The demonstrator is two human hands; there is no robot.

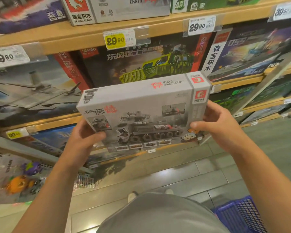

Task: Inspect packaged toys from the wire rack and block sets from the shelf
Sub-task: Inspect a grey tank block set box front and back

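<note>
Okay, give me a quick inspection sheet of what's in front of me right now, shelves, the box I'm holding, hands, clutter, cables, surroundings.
Surface: wooden shelves stocked with block sets, price tags reading 29.90 on the edges.
Job's things: grey Wandering Earth block set box, tank picture facing the camera, held off the shelf; packaged toys on the wire rack at lower left.
Clutter: nothing seen.
Grippers: left hand grips the box's lower left corner; right hand grips its right end.
Cables: nothing seen.
Surroundings: tiled floor, blue shopping basket at lower right.
</note>
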